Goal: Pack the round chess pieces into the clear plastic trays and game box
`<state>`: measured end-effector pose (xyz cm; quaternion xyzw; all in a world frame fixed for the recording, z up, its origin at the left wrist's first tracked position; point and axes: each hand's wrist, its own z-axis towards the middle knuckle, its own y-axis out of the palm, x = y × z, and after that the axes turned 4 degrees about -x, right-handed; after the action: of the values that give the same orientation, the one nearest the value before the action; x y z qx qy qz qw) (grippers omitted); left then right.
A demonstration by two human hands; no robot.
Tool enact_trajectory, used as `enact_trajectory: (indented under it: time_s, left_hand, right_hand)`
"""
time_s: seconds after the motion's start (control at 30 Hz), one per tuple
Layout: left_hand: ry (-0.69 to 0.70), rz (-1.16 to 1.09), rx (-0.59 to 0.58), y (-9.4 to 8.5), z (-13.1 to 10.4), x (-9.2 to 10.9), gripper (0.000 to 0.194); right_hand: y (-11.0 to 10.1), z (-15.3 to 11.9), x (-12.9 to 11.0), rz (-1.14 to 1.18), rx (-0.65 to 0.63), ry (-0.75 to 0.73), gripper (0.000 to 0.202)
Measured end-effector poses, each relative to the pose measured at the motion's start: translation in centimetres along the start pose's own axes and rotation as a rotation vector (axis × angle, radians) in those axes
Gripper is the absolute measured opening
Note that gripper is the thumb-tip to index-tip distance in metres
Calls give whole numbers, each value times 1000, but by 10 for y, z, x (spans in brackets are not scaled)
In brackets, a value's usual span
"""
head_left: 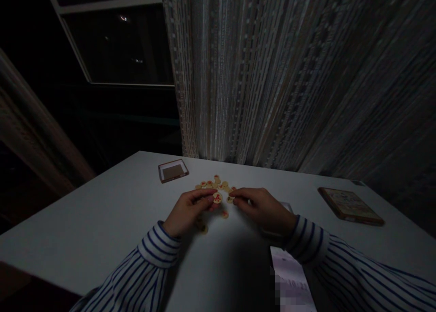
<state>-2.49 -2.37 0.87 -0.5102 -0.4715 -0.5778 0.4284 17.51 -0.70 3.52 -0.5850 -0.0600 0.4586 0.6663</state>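
My left hand (190, 207) is closed on a round wooden piece (217, 198) with a red character facing up. Just to its right, my right hand (260, 207) pinches another round piece (230, 199) with a dark marking. Several more round pieces (209, 184) lie loosely on the white table (102, 212) beyond both hands. A piece with a red mark (225, 215) rests between the hands, nearer to me. Beside my left wrist lies one with a dark mark (203, 229), next to others partly hidden by the hand.
An open shallow box (173, 170) sits at the back left. At the right lies a flat brown-edged box (350, 205) with a picture on top. A lit phone (293, 280) is near my right sleeve, with a partly hidden tray above it. A string curtain (238, 76) hangs behind.
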Motion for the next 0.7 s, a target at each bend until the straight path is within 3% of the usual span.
enact_trajectory:
  time_s: [0.5, 0.7]
  left_hand:
    - [3, 47, -43, 34, 11, -10, 34]
    - [-14, -29, -62, 51, 15, -10, 32]
  right_hand:
    - [-6, -23, 19, 26, 37, 72, 27]
    - [-12, -30, 26, 43, 14, 18, 33]
